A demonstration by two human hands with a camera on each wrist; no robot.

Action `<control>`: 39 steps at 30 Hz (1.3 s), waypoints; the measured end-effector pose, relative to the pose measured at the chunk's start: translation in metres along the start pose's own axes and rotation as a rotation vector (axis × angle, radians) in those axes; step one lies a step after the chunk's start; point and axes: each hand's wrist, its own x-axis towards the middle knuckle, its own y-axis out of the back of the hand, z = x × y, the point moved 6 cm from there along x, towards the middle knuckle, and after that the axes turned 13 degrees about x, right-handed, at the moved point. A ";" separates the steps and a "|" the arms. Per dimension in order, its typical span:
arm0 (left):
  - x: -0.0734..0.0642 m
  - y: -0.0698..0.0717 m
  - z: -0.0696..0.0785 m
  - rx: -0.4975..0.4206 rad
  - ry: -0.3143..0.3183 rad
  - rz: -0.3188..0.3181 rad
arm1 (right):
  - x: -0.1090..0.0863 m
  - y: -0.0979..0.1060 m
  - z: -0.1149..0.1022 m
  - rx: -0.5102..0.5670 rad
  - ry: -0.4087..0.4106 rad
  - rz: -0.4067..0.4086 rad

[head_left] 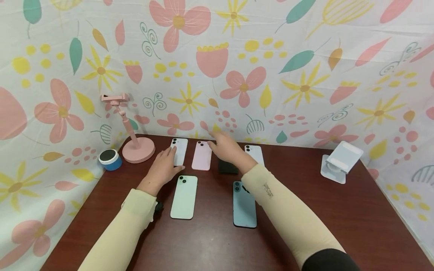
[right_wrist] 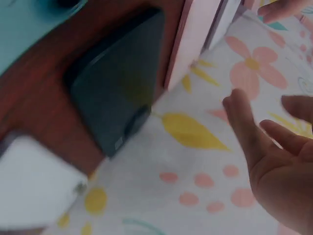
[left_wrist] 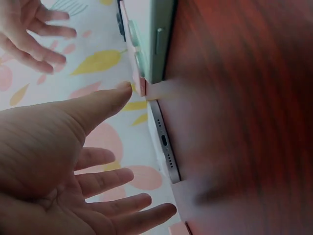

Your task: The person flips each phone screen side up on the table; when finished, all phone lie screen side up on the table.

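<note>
Several phones lie back side up in two rows on the dark wood table. My left hand [head_left: 160, 169] hovers over a white phone [head_left: 181, 147] at the back left, fingers spread and nothing held. My right hand [head_left: 226, 147] is raised above a black phone [right_wrist: 117, 83], its fingers extended and empty; the hand partly covers that phone in the head view. Between the hands lies a pink phone [head_left: 202, 156]. Another white phone [head_left: 255, 152] sits right of the black one. In front are a mint green phone [head_left: 184, 197] and a blue phone [head_left: 243, 207], partly behind my right sleeve.
A pink phone stand [head_left: 138, 149] rises at the back left, beside a blue jar [head_left: 111, 161] with a dark-topped lid. At the far right stands a white folding stand [head_left: 342, 160]. Floral cloth [head_left: 288, 101] hangs along the table's back and sides.
</note>
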 end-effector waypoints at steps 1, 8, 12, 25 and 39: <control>0.002 0.000 0.001 0.020 -0.001 0.001 | 0.006 -0.004 0.001 0.033 -0.012 -0.016; 0.012 0.003 0.003 0.117 -0.009 0.012 | 0.042 -0.034 0.004 0.368 -0.110 -0.075; 0.015 0.005 0.003 0.152 0.000 0.023 | 0.059 -0.053 0.001 0.499 -0.150 -0.103; 0.025 -0.004 0.012 0.196 0.007 0.044 | 0.089 -0.083 0.009 0.262 -0.177 -0.053; 0.024 0.000 0.009 0.192 0.038 0.052 | 0.109 -0.101 0.000 0.084 -0.109 -0.062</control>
